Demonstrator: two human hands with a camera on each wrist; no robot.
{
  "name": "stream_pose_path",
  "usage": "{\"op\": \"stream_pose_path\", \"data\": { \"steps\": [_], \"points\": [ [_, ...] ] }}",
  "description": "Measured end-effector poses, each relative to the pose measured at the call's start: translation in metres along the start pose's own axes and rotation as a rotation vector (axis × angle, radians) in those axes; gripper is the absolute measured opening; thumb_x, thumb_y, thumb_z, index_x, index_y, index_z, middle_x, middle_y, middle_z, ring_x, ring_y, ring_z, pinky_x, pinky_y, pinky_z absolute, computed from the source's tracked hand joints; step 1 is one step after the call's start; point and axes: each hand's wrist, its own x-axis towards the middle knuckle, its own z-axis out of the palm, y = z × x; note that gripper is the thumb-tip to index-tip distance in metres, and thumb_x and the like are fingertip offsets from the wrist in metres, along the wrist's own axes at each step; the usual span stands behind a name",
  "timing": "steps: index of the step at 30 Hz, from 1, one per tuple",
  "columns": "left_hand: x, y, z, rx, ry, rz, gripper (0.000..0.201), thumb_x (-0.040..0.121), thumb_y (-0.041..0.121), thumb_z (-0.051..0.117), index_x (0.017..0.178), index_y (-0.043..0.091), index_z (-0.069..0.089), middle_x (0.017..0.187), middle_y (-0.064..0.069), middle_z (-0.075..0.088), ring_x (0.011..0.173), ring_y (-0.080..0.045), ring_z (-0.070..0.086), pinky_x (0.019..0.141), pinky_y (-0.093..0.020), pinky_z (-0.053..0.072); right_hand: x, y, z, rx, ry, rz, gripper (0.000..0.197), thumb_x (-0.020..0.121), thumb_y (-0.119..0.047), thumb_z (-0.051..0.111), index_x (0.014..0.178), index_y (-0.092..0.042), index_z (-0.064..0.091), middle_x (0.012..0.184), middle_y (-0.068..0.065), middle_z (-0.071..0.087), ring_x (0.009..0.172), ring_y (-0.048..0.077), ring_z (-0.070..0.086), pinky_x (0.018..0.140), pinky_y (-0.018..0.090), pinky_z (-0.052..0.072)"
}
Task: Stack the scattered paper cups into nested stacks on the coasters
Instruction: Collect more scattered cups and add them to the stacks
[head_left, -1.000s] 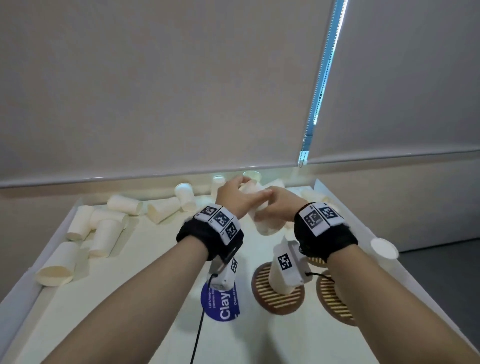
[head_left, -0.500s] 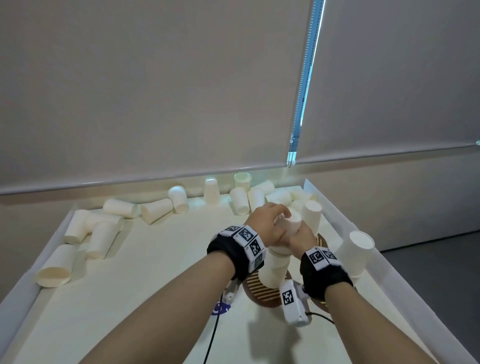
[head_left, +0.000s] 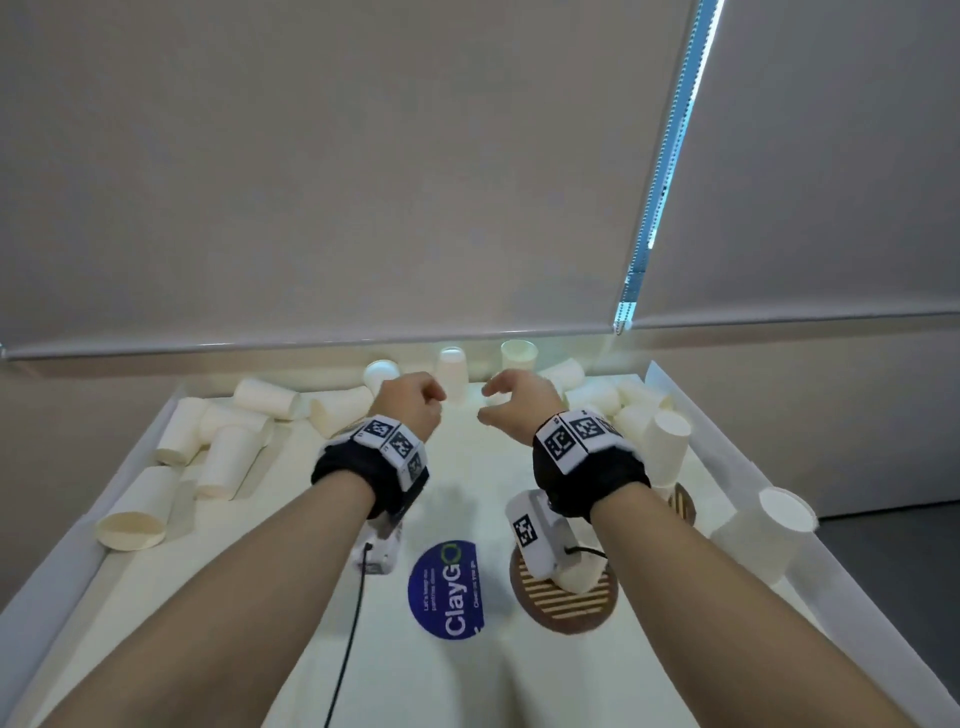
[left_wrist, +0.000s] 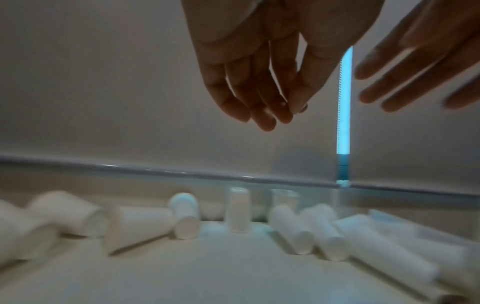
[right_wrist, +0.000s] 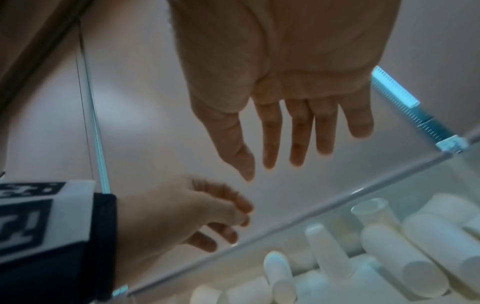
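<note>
Both hands hovering over the tray's (head_left: 727, 457) far end, holding nothing. Left hand (head_left: 410, 405) w/ fingers loosely curled, relaxed; right hand (head_left: 519, 402) w/ fingers spread, nearly straight. Paper cups (head_left: 244, 452) lying scattered along the back & left edge, mostly on their sides. One stack (head_left: 667, 449) standing upside down at right, another stack (head_left: 579, 574) sitting on the slatted coaster (head_left: 563, 603), beside the blue ClayGo sticker (head_left: 449, 592).

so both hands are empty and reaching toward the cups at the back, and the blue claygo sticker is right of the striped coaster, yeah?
Not quite. In the head view the blue ClayGo sticker lies left of the striped coaster, not right. The rest holds: left hand and right hand are both empty, reaching toward the paper cups at the back.
</note>
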Motion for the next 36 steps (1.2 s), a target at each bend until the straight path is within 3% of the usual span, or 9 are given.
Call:
{"op": "stream_pose_path", "data": {
  "steps": [6, 9, 12, 16, 19, 23, 27, 32, 36],
  "points": [
    [0.052, -0.082, -0.020, 0.099, 0.100, -0.290, 0.027, 0.085, 0.004, 0.048, 0.100, 0.011, 0.070, 0.108, -0.011, 0.068, 0.100, -0.030, 0.060, 0.076, -0.025, 0.041, 0.059, -0.007, 0.049, -0.003, -0.177, 0.013, 0.033, 0.083, -0.017, 0.062, 0.116, -0.014, 0.063, 0.122, 0.004, 0.062, 0.112, 0.019, 0.059, 0.082, 0.020, 0.041],
    [0.071, -0.110, -0.013, 0.114, 0.050, -0.360, 0.024, 0.083, 0.008, 0.055, 0.103, 0.012, 0.068, 0.108, -0.012, 0.068, 0.096, -0.029, 0.060, 0.076, -0.025, 0.041, 0.087, -0.008, 0.068, 0.002, -0.208, 0.021, 0.030, 0.084, -0.016, 0.061, 0.114, -0.012, 0.064, 0.119, 0.005, 0.064, 0.109, 0.021, 0.060, 0.080, 0.021, 0.042],
    [0.087, -0.138, 0.000, 0.122, -0.044, -0.403, 0.027, 0.084, 0.019, 0.061, 0.110, 0.016, 0.063, 0.107, -0.012, 0.066, 0.078, -0.025, 0.055, 0.071, -0.025, 0.040, 0.113, -0.006, 0.088, -0.007, -0.239, 0.028, 0.029, 0.086, -0.015, 0.060, 0.113, -0.011, 0.064, 0.118, 0.006, 0.065, 0.109, 0.022, 0.060, 0.084, 0.025, 0.044],
    [0.101, -0.168, 0.021, 0.107, -0.072, -0.453, 0.038, 0.084, 0.032, 0.062, 0.120, 0.019, 0.057, 0.119, -0.014, 0.060, 0.086, -0.028, 0.058, 0.078, -0.028, 0.044, 0.141, -0.001, 0.112, -0.025, -0.251, 0.033, 0.028, 0.086, -0.015, 0.058, 0.114, -0.011, 0.064, 0.117, 0.006, 0.065, 0.109, 0.023, 0.060, 0.089, 0.027, 0.046],
    [0.110, -0.185, 0.031, 0.004, -0.029, -0.461, 0.042, 0.087, 0.030, 0.062, 0.127, 0.017, 0.056, 0.130, -0.012, 0.055, 0.107, -0.031, 0.059, 0.091, -0.033, 0.044, 0.160, 0.003, 0.130, -0.023, -0.263, 0.033, 0.030, 0.086, -0.017, 0.059, 0.115, -0.015, 0.063, 0.118, 0.004, 0.064, 0.109, 0.022, 0.060, 0.090, 0.027, 0.046],
    [0.116, -0.199, 0.033, -0.082, 0.074, -0.439, 0.032, 0.090, 0.022, 0.059, 0.120, 0.014, 0.062, 0.127, -0.009, 0.058, 0.112, -0.030, 0.057, 0.096, -0.032, 0.043, 0.177, 0.005, 0.151, -0.030, -0.270, 0.019, 0.034, 0.084, -0.016, 0.059, 0.118, -0.018, 0.060, 0.121, 0.003, 0.062, 0.110, 0.021, 0.060, 0.095, 0.029, 0.047],
    [0.116, -0.199, 0.025, -0.144, 0.309, -0.369, 0.021, 0.090, 0.014, 0.053, 0.104, 0.009, 0.068, 0.091, -0.008, 0.060, 0.085, -0.027, 0.055, 0.078, -0.030, 0.045, 0.194, 0.004, 0.165, -0.026, -0.209, 0.016, 0.038, 0.087, -0.015, 0.052, 0.124, -0.019, 0.055, 0.127, 0.006, 0.056, 0.111, 0.023, 0.058, 0.092, 0.028, 0.045],
    [0.124, -0.192, 0.016, -0.247, 0.469, -0.334, 0.029, 0.091, 0.007, 0.040, 0.103, 0.010, 0.067, 0.102, -0.014, 0.066, 0.079, -0.023, 0.048, 0.068, -0.026, 0.035, 0.219, -0.003, 0.182, -0.107, -0.188, -0.015, 0.045, 0.090, -0.023, 0.052, 0.134, -0.020, 0.045, 0.133, 0.011, 0.048, 0.112, 0.029, 0.057, 0.095, 0.034, 0.044],
    [0.136, -0.195, 0.015, -0.242, 0.452, -0.274, 0.038, 0.084, -0.006, 0.035, 0.102, 0.011, 0.064, 0.108, -0.018, 0.062, 0.088, -0.034, 0.055, 0.073, -0.033, 0.040, 0.239, -0.004, 0.202, -0.175, -0.208, -0.038, 0.045, 0.093, -0.027, 0.049, 0.137, -0.025, 0.040, 0.131, 0.013, 0.040, 0.107, 0.034, 0.057, 0.091, 0.034, 0.043]
  ]
}}
